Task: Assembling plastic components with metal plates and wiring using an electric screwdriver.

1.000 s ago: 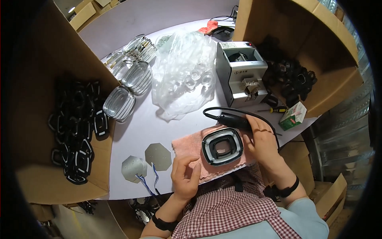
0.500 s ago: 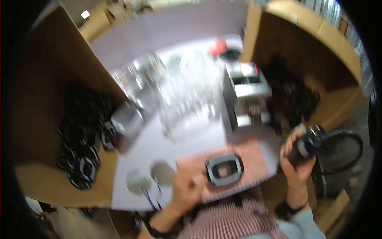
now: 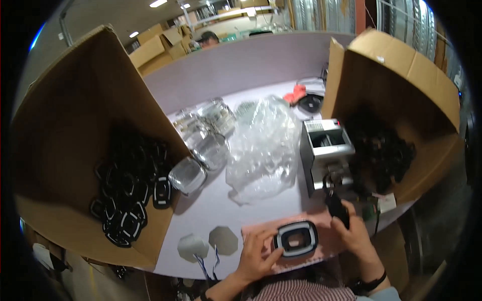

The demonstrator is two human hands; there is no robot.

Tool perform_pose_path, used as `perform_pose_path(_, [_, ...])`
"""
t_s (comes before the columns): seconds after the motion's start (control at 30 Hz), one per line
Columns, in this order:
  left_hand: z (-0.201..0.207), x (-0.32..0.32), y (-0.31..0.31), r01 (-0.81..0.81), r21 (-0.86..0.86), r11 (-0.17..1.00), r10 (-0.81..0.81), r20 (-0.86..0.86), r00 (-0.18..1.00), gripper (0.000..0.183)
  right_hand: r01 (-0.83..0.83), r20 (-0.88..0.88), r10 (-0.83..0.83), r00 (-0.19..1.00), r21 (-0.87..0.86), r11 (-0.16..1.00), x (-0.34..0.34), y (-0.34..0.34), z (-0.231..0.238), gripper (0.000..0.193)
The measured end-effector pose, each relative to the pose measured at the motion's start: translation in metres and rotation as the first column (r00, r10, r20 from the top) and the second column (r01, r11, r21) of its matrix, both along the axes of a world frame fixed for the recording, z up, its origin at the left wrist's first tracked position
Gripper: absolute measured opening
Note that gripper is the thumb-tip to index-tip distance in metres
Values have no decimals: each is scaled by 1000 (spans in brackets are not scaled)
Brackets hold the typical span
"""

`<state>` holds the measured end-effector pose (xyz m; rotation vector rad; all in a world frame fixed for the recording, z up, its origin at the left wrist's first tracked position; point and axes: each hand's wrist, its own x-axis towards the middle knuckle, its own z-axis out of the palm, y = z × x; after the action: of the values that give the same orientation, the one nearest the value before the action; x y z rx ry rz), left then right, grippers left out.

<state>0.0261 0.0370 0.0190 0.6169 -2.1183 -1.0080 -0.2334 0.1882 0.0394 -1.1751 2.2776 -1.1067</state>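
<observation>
Head view: a black frame [image 3: 307, 241] is laid on a pink cloth [image 3: 329, 238], just right of the left hand [image 3: 255, 256], whose fingers are spread, unclosed, against its left edge; to the frame's right, a black handle [image 3: 338, 209] is gripped by the curled fingers of the right hand [image 3: 358, 235].

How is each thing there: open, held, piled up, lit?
Frame: flat on cloth
Left hand: spread, at the frame's edge
Right hand: closed around tool
Tool: held, pointing toward machine
Machine: red light lit
Boxes: open, black parts inside
Bag: rumpled
Clear covers: stacked
Plates: lying flat, wires attached
</observation>
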Motion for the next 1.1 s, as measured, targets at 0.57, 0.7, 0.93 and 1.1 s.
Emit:
perform_pose_path(0.57, [80, -23, -144, 400, 167, 901, -426, 506, 750, 39, -56, -168, 86, 982, 177, 983, 5, 4, -7, 77])
perform_pose_path(0.7, [63, -61, -174, 319, 85, 944, -285, 698, 657, 43, -44, -184, 88, 979, 228, 973, 12, 0, 1, 72])
perform_pose_path(0.93, [5, -86, -197, 284, -180, 942, -144, 548, 824, 33, -15, -333, 50, 942, 106, 994, 31, 3, 2, 60])
perform_pose_path(1.1, [-12, -91, -221, 218, -131, 967, -112, 551, 827, 26, -246, -564, 42, 825, -290, 925, 18, -2, -19, 42])
